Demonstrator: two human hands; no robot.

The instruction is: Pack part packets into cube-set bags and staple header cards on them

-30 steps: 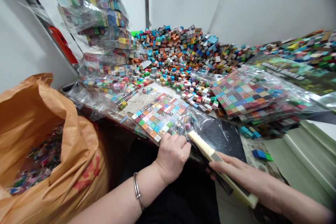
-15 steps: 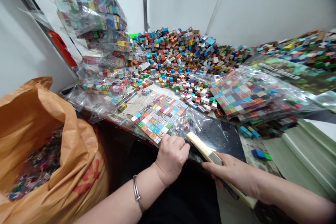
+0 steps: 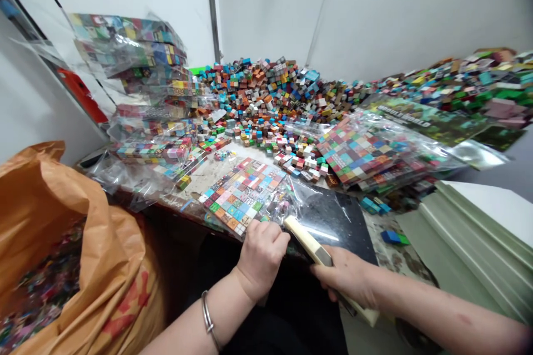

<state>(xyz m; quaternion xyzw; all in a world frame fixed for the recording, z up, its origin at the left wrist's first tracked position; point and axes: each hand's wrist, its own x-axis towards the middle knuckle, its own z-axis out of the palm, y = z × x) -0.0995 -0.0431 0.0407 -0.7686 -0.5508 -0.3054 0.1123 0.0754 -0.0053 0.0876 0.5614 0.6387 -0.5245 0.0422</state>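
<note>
A clear plastic bag lies at the table's near edge, with a square layer of colourful printed cubes inside. My left hand is closed in a fist on the bag's near edge; its fingertips are hidden. My right hand wraps round a long cream hand-held bag sealer with a dark lower arm. The sealer's front end lies across the bag's near edge, just right of my left fist. Small colourful pieces sit in the bag beside the cubes.
Loose cubes are heaped along the wall. Bagged cube sets are stacked at the left and right. An orange sack of small packets stands at lower left. A pale green ridged sheet lies at right.
The whole view has shifted, so things appear further left and slightly lower. My hands keep their grip on the bag and the sealer, with little change between them.
</note>
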